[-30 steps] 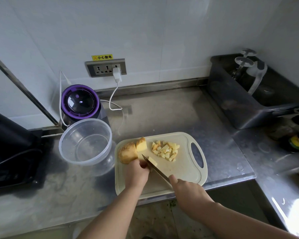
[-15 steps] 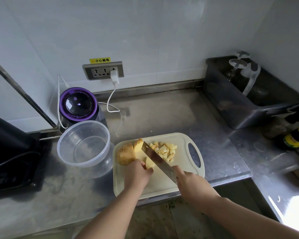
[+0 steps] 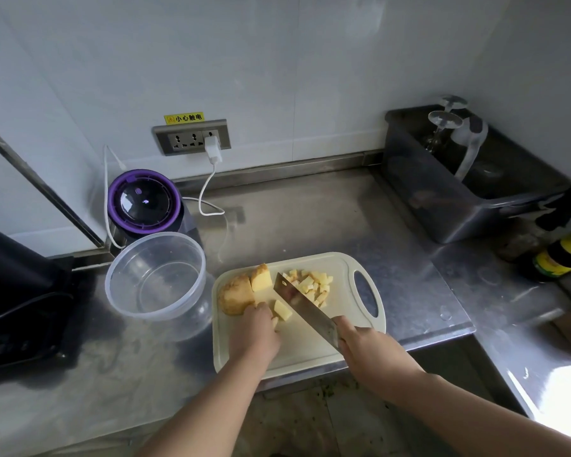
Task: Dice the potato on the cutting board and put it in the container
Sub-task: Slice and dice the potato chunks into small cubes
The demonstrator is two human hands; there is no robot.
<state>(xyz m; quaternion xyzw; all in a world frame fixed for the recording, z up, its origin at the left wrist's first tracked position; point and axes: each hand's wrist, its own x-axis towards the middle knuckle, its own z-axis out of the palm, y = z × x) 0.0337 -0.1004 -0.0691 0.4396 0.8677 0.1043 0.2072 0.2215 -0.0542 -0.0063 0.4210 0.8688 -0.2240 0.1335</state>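
Left hand (image 3: 254, 331): curled knuckles-up on the cutting board (image 3: 297, 347), pinning a pale potato slab (image 3: 282, 310) with the fingertips; underside of the grip hidden by the back of the hand. Right hand (image 3: 366, 347): wrapped closed around the handle of a cleaver (image 3: 305, 308), handle itself covered. Blade angled away and to the left, lying between the slab and the diced pile (image 3: 314, 285); contact between edge and board not determinable.

Location of the work: all potato on the board, none in the container (image 3: 109, 285). Round clear plastic container standing empty on the steel table (image 3: 310, 219), just beside the board's left edge. Large skin-on potato piece (image 3: 236, 295) at the board's far left corner, with a cut wedge (image 3: 261, 278) against it.

Progress, as a judgement: dicing partly done, probably under half, going by the pile against the uncut pieces. Remaining: cube the slab under the fingers, slice and cube the wedge and the skin-on piece, then transfer every cube to the container. Transfer step not started.

Caution: keep fingertips tucked behind the knuckles while the blade works close to the left hand.
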